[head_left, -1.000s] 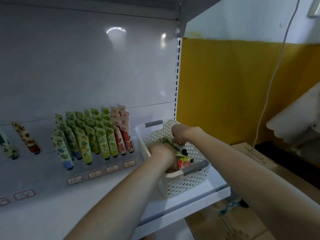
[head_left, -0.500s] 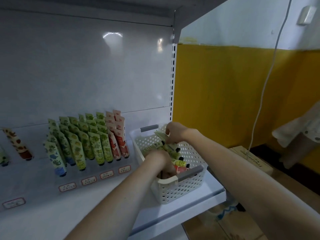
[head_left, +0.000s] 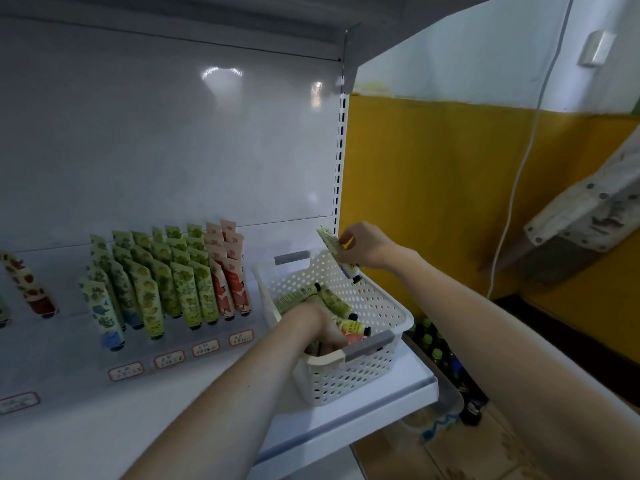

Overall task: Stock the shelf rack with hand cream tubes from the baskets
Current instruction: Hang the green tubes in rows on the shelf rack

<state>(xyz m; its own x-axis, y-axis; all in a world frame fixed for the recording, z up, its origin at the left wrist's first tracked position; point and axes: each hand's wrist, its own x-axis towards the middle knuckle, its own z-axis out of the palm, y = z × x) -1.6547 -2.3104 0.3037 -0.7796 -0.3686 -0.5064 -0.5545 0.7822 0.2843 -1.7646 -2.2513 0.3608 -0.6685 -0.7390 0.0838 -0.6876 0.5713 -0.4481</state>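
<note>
Holds 1 tube (head_left: 330, 242) pinched in the right hand (head_left: 363, 245) above the basket (head_left: 349, 379), cap down, crimp tilted toward the rack (head_left: 83, 355) leftward; has the left hand (head_left: 313, 323) sunk inside, grip hidden.

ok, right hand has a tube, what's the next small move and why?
The right hand pinches a pale green tube, cap down, above the basket, so it is free to travel. I'd probably carry it left to the green rows of standing tubes. The left hand is down among the basket's tubes, fingers hidden.
</note>
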